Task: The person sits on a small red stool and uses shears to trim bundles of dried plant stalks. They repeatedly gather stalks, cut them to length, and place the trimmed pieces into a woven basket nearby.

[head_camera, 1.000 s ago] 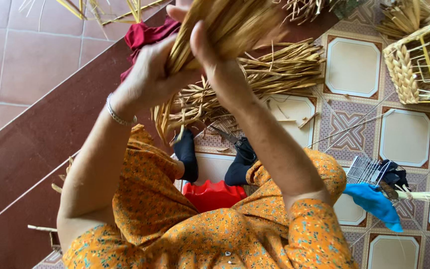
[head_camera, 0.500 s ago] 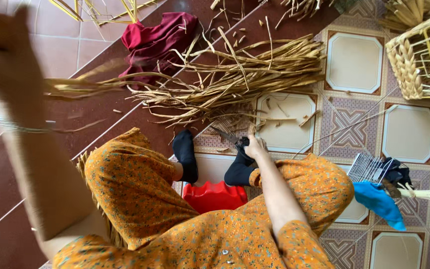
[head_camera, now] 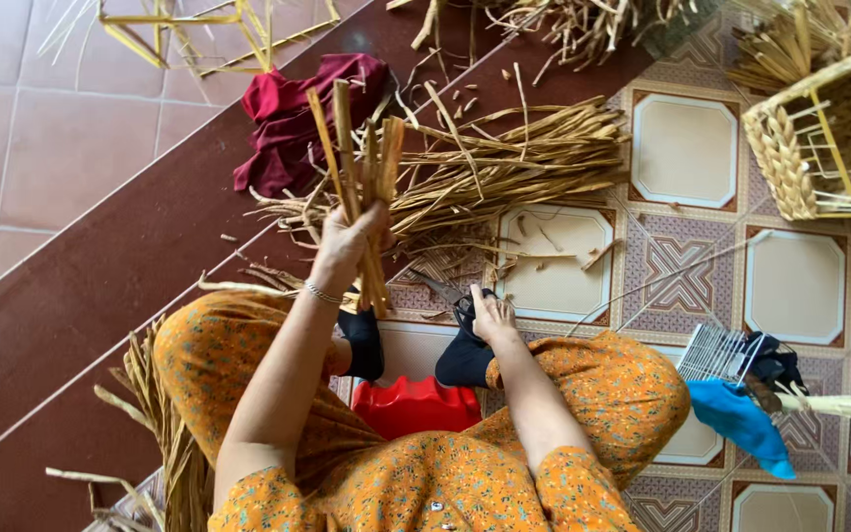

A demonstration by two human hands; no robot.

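My left hand (head_camera: 347, 241) is closed around a small bundle of dried straw stalks (head_camera: 359, 158), held upright above the floor. My right hand (head_camera: 492, 317) is low by my black-socked feet (head_camera: 465, 360), its fingers curled on the black handle of a pair of scissors (head_camera: 455, 296) lying on the tiles. A big heap of loose dried stalks (head_camera: 504, 163) lies on the floor just beyond both hands.
A dark red cloth (head_camera: 297, 113) lies behind the bundle. At the right are a woven basket on a yellow frame (head_camera: 819, 138), a wire rack (head_camera: 716, 353) and a blue cloth (head_camera: 741, 419). A red plastic stool (head_camera: 416, 404) sits under me. More stalks (head_camera: 164, 433) lie at my left side.
Both hands held one thick bundle a second ago. My right hand let go and dropped to the scissors. My left hand swung out left, then came back to the middle with a thinner bundle.
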